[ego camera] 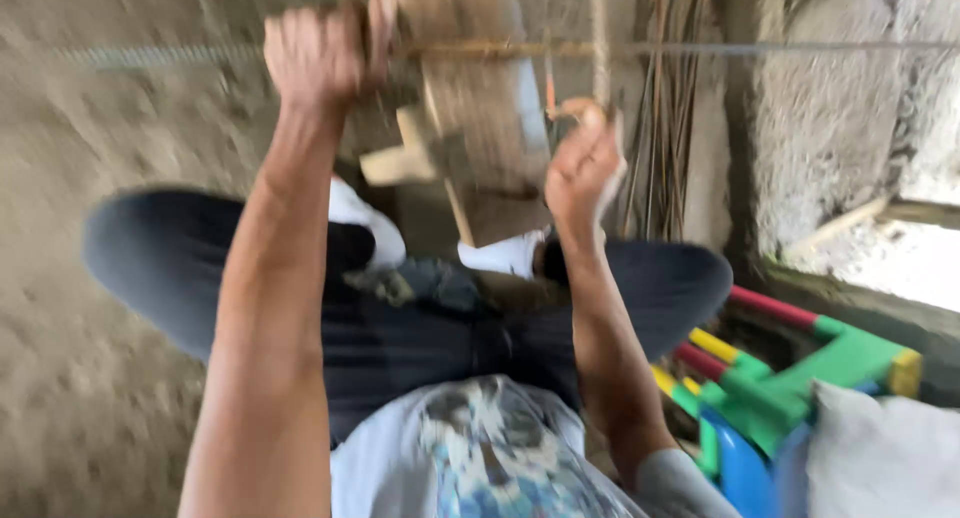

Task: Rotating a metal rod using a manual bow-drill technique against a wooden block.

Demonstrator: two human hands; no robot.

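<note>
Wooden frame (480, 128) between both grips

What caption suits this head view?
Seated person's left hand grips a rod by a wooden block; right hand pinches something small.

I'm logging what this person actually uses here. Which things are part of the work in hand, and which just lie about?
In use:
left hand
right hand
wooden block piece
horizontal steel rod

Lying about:
coloured plastic frame
pale sack
leaning thin rods
</note>
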